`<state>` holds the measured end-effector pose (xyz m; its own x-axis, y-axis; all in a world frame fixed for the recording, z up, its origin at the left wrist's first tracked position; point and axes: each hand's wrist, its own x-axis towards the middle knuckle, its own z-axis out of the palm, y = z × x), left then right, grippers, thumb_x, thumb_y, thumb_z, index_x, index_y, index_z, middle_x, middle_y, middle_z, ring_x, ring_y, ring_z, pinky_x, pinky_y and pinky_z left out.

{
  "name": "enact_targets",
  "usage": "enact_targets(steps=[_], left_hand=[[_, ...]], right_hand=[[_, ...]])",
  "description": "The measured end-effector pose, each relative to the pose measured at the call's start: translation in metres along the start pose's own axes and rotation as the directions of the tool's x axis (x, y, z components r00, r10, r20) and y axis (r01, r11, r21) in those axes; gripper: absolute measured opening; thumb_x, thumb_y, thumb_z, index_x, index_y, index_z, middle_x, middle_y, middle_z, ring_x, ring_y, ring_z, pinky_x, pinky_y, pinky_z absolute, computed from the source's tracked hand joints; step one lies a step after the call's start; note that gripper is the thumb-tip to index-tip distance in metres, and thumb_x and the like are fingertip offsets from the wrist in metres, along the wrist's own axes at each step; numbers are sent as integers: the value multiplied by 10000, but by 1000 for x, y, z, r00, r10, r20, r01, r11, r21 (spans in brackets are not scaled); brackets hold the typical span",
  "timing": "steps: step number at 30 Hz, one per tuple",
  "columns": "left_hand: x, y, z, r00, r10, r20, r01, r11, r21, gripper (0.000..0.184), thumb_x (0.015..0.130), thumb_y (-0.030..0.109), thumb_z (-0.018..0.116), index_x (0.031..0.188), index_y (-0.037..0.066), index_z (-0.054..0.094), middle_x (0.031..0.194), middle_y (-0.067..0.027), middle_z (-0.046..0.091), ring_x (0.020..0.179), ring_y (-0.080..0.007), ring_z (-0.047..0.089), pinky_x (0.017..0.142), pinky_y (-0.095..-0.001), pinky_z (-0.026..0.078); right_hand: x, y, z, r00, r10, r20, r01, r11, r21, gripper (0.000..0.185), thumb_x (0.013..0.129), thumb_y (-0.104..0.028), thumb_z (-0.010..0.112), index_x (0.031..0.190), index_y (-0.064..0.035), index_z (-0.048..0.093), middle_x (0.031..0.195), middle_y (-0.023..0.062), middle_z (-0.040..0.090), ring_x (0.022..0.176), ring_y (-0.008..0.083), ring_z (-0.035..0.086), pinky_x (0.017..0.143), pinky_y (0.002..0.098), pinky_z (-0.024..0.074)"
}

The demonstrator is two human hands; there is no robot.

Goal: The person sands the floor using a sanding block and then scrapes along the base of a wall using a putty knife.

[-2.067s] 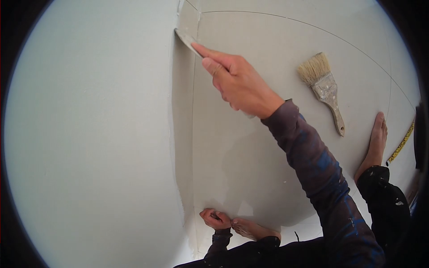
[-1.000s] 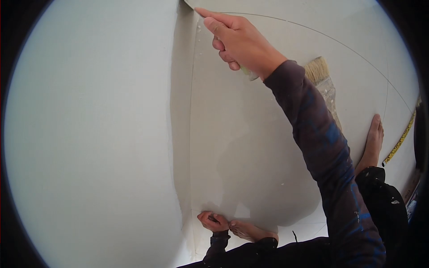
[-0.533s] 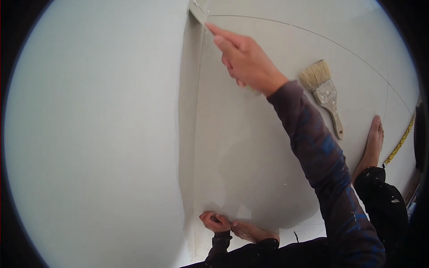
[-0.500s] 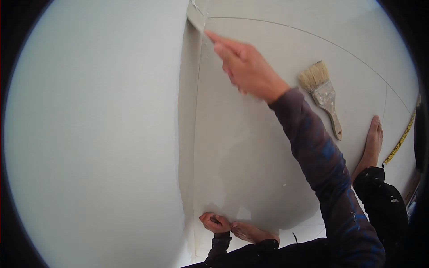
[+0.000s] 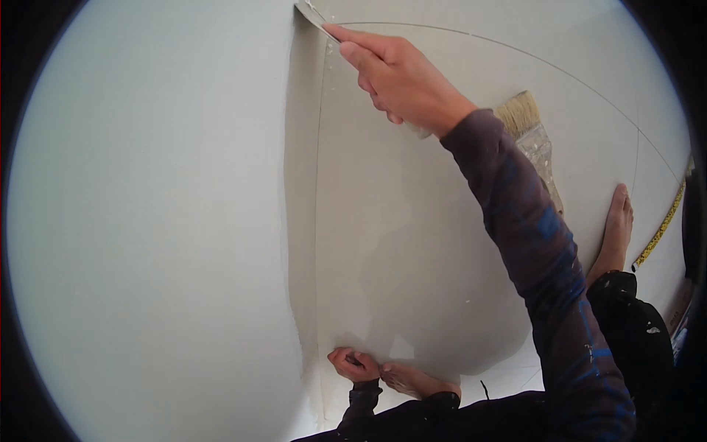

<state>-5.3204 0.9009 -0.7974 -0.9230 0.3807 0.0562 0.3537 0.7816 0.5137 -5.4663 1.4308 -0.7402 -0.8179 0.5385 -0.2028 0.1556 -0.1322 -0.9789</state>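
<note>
My right hand (image 5: 412, 81) is wrapped round a putty knife (image 5: 315, 20), index finger stretched along it. The blade's tip touches the bottom of the white wall (image 5: 162, 206), above the grey skirting strip (image 5: 302, 221), near the far corner. Part of the handle shows below my palm. Low in the view, my left hand (image 5: 353, 365) is closed beside my bare foot (image 5: 416, 383), near the skirting. A dark spot shows among its fingers, but I cannot make out what it is. A wide paintbrush (image 5: 536, 147) with pale bristles lies on the floor, partly hidden by my right sleeve.
Pale floor tiles (image 5: 412, 206) with thin joints run along the wall. My other bare foot (image 5: 615, 228) stands at the right. Beyond it lies a yellow and black strip (image 5: 660, 236), with dark objects at the right edge. Small white specks dot the floor.
My right hand and the putty knife have moved up and slightly left, towards the far end of the skirting. My right sleeve now covers more of the paintbrush. My left hand stays put.
</note>
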Motion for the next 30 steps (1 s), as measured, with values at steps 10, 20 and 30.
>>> enact_targets(steps=[10,20,30], left_hand=[[6,3,2,998,63,-5,-63,998,21,177,876,122,549,1026,37,512,991,-122,462,757,-202,461,600,-329,380],[8,-3,3,996,83,-21,-83,997,5,192,875,136,545,1035,34,515,1019,-126,464,739,-190,452,578,-324,370],[6,6,3,1000,9,-14,-10,999,-50,191,895,164,562,1033,41,514,990,-111,460,719,-178,437,578,-330,363]], right_hand=[[2,-11,-7,999,39,12,-39,999,-12,475,1093,-314,441,1529,-132,495,591,-26,408,473,92,406,456,310,412],[4,-15,-5,998,60,26,-61,997,39,485,1084,-296,450,1533,-117,486,613,-45,406,500,91,420,465,288,420],[4,-9,-5,991,101,92,-106,993,56,494,1102,-342,444,1563,-164,454,717,-52,398,557,38,402,448,231,411]])
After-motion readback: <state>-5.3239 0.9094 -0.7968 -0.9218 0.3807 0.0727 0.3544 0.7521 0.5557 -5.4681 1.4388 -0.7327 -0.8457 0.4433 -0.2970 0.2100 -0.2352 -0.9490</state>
